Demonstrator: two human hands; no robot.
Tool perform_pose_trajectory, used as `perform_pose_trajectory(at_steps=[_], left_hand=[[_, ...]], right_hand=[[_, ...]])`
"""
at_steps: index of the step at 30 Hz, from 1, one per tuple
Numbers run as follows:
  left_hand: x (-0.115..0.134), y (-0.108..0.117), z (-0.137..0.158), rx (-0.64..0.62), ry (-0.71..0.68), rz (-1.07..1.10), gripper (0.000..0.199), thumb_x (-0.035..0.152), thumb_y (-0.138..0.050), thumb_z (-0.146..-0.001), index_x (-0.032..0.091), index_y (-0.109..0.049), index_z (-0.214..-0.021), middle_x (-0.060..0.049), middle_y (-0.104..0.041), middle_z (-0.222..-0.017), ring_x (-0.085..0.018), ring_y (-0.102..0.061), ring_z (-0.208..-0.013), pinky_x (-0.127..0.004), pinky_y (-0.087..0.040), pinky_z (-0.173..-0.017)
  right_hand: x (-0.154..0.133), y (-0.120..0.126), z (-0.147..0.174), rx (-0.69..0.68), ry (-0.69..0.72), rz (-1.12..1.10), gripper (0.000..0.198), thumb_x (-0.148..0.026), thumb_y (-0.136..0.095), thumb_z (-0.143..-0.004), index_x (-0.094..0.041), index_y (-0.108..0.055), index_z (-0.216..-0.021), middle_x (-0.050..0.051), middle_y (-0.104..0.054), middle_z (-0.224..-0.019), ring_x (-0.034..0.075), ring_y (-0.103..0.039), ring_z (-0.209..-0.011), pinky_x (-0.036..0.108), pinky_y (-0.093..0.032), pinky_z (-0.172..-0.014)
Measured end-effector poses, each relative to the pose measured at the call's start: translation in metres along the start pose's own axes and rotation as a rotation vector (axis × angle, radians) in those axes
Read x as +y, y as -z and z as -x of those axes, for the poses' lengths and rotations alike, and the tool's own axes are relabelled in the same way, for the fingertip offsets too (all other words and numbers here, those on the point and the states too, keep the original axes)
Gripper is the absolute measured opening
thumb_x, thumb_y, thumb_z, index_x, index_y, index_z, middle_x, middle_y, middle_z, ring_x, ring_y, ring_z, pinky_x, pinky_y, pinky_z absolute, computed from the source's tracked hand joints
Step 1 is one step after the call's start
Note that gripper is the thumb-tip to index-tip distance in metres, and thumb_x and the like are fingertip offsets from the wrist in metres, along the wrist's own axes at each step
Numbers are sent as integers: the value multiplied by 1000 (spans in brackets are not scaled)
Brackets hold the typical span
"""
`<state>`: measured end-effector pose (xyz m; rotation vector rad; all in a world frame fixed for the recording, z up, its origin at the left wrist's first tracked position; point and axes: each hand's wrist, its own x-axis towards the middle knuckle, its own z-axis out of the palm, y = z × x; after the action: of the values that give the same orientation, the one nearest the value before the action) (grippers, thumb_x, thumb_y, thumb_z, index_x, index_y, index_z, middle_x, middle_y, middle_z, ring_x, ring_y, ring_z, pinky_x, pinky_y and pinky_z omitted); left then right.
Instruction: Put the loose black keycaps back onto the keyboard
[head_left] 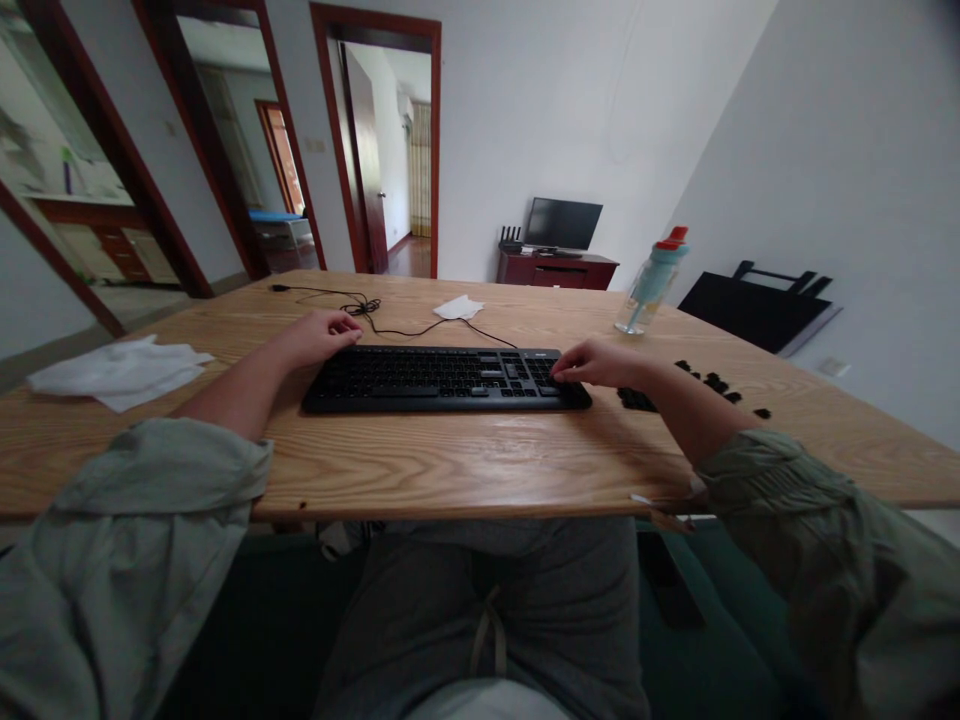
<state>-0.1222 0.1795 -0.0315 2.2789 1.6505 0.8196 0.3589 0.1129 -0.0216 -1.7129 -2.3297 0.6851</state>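
Note:
A black keyboard (442, 380) lies flat on the wooden table in front of me. My left hand (321, 336) rests by its upper left corner, fingers loosely curled and slightly apart, with nothing visible in them. At the number pad on the other end, my right hand (600, 362) has its thumb and fingertips pinched together against the keys. Whatever sits between those fingertips is too small and dark to make out. Small black pieces (716, 382), which look like keycaps, lie scattered right of the keyboard, partly hidden behind my right forearm.
A thin black cable (420, 331) runs behind the keyboard to a coil. White tissue (459, 307) lies near it, and more white sheets (124, 370) lie at the left. A water bottle (651, 285) with a red lid stands at the back right of the table (450, 460).

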Motion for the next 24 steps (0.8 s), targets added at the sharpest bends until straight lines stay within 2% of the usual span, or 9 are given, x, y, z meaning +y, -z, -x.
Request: perform_pose_trajectory(at_steps=[8, 11, 17, 21, 24], left_hand=[[5, 2, 2, -5, 35, -1, 41, 55, -60, -69, 21, -72, -89, -5, -70, -81, -22, -62, -78, -32, -47, -69], [7, 2, 3, -13, 27, -2, 43, 55, -60, -68, 19, -71, -90, -6, -70, -81, -23, -62, -78, -32, -47, -70], [6, 2, 2, -25, 12, -19, 43, 55, -59, -70, 18, -70, -89, -7, -70, -82, -23, -62, -77, -34, -47, -70], [1, 2, 0, -44, -9, 5, 46, 58, -58, -71, 18, -70, -90, -7, -70, -83, -24, -63, -79, -35, -48, -72], [-1, 2, 0, -30, -4, 10, 45, 59, -59, -70, 19, -70, -91, -7, -71, -84, -24, -63, -80, -34, -49, -72]], right_hand=[[-2, 1, -8, -83, -55, -28, 39, -54, -71, -72, -21, -77, -93, 4, -68, -73, 11, -47, -55, 25, -34, -47], [-2, 5, -15, -124, -81, -24, 36, -51, -74, -69, -22, -74, -91, 4, -69, -76, 12, -49, -57, 24, -36, -47], [-1, 17, -29, -292, -136, -8, 37, -52, -75, -66, -22, -74, -89, 7, -72, -88, 13, -55, -61, 24, -39, -49], [-2, 20, -27, -283, -147, -9, 42, -59, -72, -69, -25, -76, -94, 8, -75, -96, 15, -60, -68, 25, -43, -54], [-2, 21, -23, -270, -121, -28, 44, -61, -68, -72, -24, -77, -93, 10, -75, -98, 15, -58, -65, 26, -43, -52]])
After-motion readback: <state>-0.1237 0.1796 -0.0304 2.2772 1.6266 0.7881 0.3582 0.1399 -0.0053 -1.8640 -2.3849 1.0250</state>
